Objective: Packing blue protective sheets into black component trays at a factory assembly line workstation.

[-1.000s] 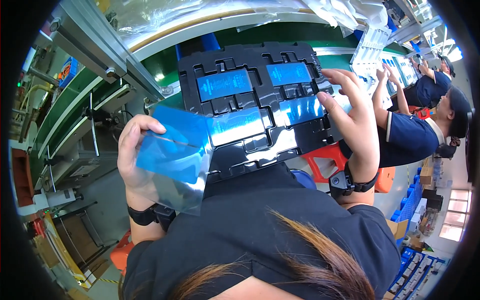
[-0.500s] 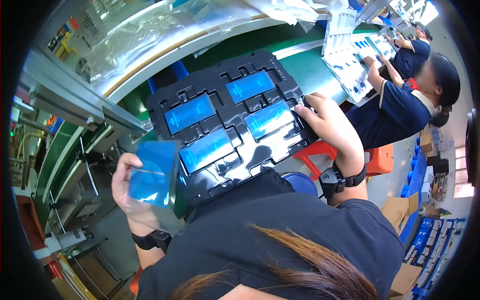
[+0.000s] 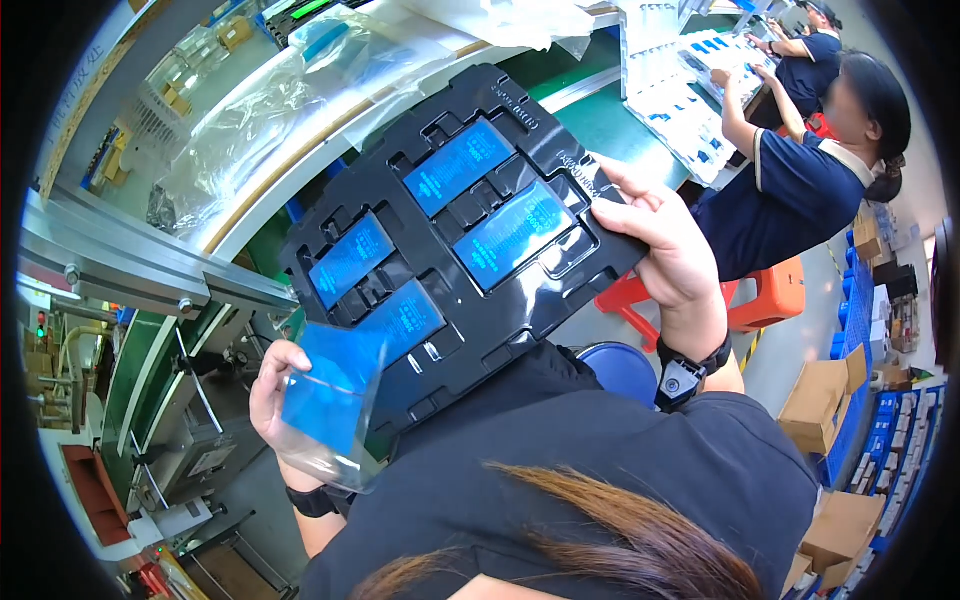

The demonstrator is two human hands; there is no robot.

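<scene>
My right hand (image 3: 672, 240) grips the right edge of a black moulded plastic tray (image 3: 427, 252), thumb on top. The tray is tilted in front of my body. Several flat blue rectangular pieces, like battery cells with printing, lie in its recesses; one blue cell (image 3: 515, 235) is close to my right thumb. At the tray's lower left corner, my left hand (image 3: 277, 388) is closed on a see-through blue film (image 3: 325, 405) with a clear plastic margin. The film's upper part overlaps the nearest blue cell (image 3: 405, 322) in the view. The tray's underside is hidden.
Beyond the tray, clear plastic sheeting (image 3: 265, 125) covers a bench. White trays with small blue parts (image 3: 675, 130) stand on the green worktop, where a co-worker (image 3: 790, 195) works. An orange stool (image 3: 770, 298) and cardboard boxes (image 3: 815, 410) are at right; a metal frame (image 3: 120, 250) is at left.
The tray has turned and tilted, its far edge now higher in the picture. My left hand and the film have shifted right and slightly down, so the film overlaps a cell. Both hands keep their grip.
</scene>
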